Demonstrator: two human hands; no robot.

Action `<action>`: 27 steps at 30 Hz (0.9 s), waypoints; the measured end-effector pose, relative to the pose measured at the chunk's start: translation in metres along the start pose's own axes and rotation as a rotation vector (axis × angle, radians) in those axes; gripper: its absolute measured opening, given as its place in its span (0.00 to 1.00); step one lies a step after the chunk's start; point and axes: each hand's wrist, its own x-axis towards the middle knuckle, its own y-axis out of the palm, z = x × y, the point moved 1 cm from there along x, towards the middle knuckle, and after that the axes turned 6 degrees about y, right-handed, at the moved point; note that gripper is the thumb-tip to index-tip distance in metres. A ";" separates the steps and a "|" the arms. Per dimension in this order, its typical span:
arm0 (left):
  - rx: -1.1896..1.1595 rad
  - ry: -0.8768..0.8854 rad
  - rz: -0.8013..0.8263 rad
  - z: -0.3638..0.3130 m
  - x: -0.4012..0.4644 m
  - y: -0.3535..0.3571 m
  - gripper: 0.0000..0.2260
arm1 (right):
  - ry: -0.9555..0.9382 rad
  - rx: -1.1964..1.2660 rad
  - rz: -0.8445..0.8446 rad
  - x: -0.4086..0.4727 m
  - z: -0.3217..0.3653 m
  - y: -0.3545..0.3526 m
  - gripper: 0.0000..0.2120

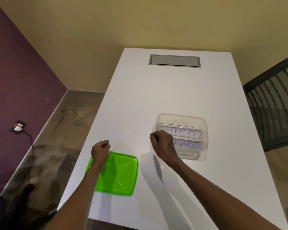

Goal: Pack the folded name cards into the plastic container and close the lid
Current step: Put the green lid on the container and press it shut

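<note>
With two folded white paper name cards (pixel 181 132) already lying inside the clear rectangular plastic container (pixel 204 130) on the white surface (pixel 140 100), packing looks done; the right hand (pixel 162 144) hovers loosely curled at its near-left rim, the left hand (pixel 100 151), curled and empty, above the green plastic lid (pixel 121 173), which seems next to lift and press on

White table (pixel 156 90), green lid (pixel 121 173), clear container (pixel 204 130)

near name card (pixel 188 144) first letters hidden behind right hand (pixel 162 143), green lid (pixel 121 173) partly covered by left forearm
</note>
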 end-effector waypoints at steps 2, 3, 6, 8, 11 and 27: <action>0.038 -0.008 -0.011 0.013 0.001 -0.013 0.12 | 0.000 -0.022 0.068 -0.009 0.003 0.019 0.09; 0.052 -0.014 -0.013 0.020 0.002 -0.019 0.12 | 0.008 -0.023 0.101 -0.013 0.003 0.027 0.08; 0.130 -0.013 -0.008 0.040 0.006 -0.033 0.13 | 0.081 -0.016 0.183 -0.023 -0.001 0.050 0.07; 0.180 -0.009 0.006 0.052 0.010 -0.041 0.14 | 0.158 -0.009 0.220 -0.028 -0.007 0.064 0.07; 0.244 -0.019 0.038 0.066 0.015 -0.048 0.16 | 0.252 -0.066 0.251 -0.034 -0.017 0.082 0.05; 0.350 -0.077 0.088 0.091 0.016 -0.050 0.18 | 0.584 -0.195 0.468 -0.055 -0.028 0.118 0.11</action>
